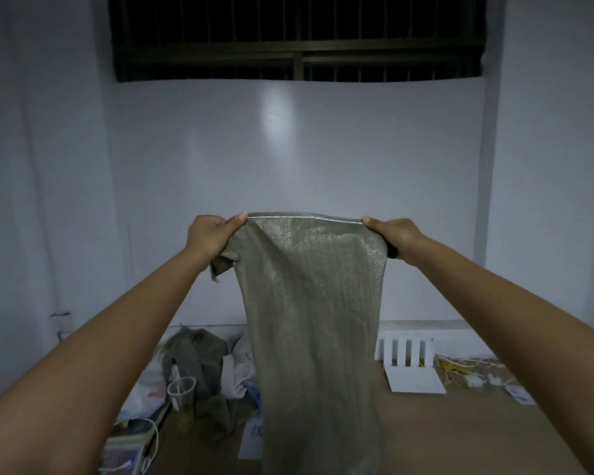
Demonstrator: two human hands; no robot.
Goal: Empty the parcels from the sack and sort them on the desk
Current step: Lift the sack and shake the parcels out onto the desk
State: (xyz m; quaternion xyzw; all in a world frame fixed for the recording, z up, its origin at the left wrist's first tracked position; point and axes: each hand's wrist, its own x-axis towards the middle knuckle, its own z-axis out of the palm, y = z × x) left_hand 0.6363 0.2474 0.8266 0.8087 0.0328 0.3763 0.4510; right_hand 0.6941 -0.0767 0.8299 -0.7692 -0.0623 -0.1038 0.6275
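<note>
A grey-green woven sack (309,320) hangs upside down in front of me, its stitched seam stretched flat at the top. My left hand (208,240) grips the seam's left corner and my right hand (396,236) grips the right corner, both held high with arms outstretched. The sack hangs limp and flat down to the brown desk (460,433). White parcels (252,437) peek out beside the sack's lower left edge; the sack hides its own mouth and whatever lies under it.
At the left of the desk lie crumpled clothes (203,365), a clear plastic cup (181,390) and a white bag. A white rack (405,351), a white flat sheet (415,380) and tangled yellow cords (460,368) sit at the back right. A white wall stands behind.
</note>
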